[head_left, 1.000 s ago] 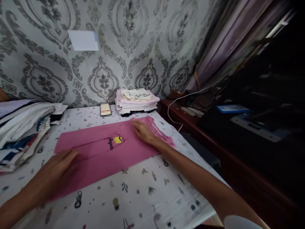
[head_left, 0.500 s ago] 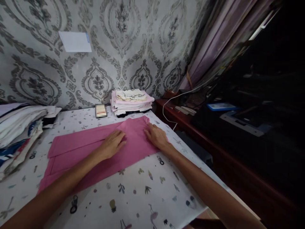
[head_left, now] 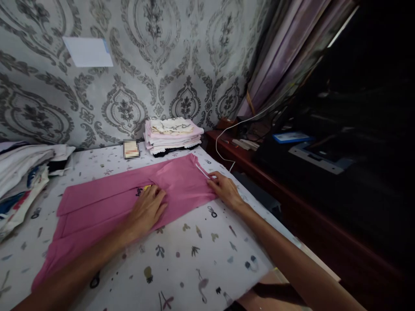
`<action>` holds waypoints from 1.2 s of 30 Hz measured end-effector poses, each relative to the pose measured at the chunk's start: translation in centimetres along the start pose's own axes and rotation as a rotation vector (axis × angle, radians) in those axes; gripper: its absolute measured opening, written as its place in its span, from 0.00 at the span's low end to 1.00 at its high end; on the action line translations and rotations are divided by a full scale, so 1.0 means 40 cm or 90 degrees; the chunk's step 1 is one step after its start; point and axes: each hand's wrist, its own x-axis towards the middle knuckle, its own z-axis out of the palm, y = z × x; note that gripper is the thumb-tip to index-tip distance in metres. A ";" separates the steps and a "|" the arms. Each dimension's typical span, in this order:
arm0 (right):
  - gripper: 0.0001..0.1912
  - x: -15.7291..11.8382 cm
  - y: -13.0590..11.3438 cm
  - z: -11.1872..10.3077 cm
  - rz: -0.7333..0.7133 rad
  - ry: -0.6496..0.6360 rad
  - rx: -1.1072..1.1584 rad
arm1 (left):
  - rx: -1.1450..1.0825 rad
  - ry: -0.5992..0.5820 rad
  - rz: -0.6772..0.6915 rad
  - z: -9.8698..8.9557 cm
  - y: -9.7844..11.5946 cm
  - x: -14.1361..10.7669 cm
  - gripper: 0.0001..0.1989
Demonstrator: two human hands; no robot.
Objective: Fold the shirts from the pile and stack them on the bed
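Observation:
A pink garment (head_left: 181, 172) lies lengthwise on a white patterned cloth, its sides folded inward over the middle. Dark lettering and a bit of yellow print show beside my left hand (head_left: 151, 205), which rests on the fabric with its fingers bent but not gripping. At the narrower right end, a thin white strip runs along the edge. There my right hand (head_left: 225, 188) has its thumb and fingertips closed on that edge of the garment.
A stack of folded clothes (head_left: 173, 136) stands against the wall, with a small blurred box (head_left: 131, 149) to its left. More clothes (head_left: 26, 168) are piled at far left. On the right, a dark wooden surface (head_left: 227, 149) carries a white cable (head_left: 216, 149) and a blue-edged object (head_left: 292, 137).
My left hand has shifted back toward me, uncovering the print. My right hand has moved to the garment's end edge, where the white strip now shows. The view has turned slightly.

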 end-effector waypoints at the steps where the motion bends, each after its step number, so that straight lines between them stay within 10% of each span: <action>1: 0.17 -0.001 -0.001 0.001 -0.003 0.007 0.002 | 0.014 -0.002 -0.006 -0.003 0.004 0.005 0.14; 12: 0.18 -0.001 0.011 -0.008 0.061 0.039 -0.056 | 0.042 -0.115 0.079 0.054 0.001 0.055 0.34; 29: 0.27 0.012 0.072 -0.036 -0.094 -0.176 0.271 | 0.068 -0.133 0.147 0.032 0.006 0.056 0.30; 36: 0.18 0.013 0.064 -0.021 -0.073 -0.114 0.187 | 0.037 -0.182 0.259 0.027 0.047 0.103 0.30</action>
